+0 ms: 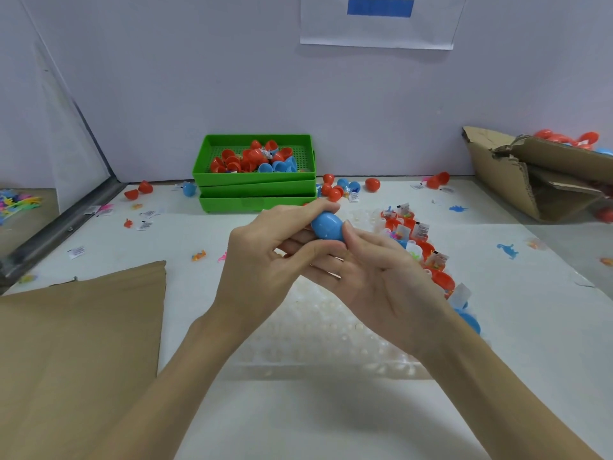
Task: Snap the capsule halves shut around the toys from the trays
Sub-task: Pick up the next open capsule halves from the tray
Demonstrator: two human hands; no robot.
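Note:
A blue egg-shaped capsule (326,225) is held above the middle of the table, between both hands. My left hand (265,257) pinches its upper left side with thumb and fingers. My right hand (374,273) lies palm up beneath it, with the thumb pressed on the capsule's right side and the fingers curled under. A clear tray (318,333) with round pockets lies under my hands. Along its right edge stand red capsule halves (428,250) filled with small toys and paper slips. Whether the blue capsule is fully closed I cannot tell.
Stacked green trays (255,180) at the back hold red and blue capsule halves. Loose capsules (341,189), small toys (507,250) and paper slips lie scattered on the table. A cardboard box (537,174) with capsules sits at the right, and flat cardboard (76,353) lies at the front left.

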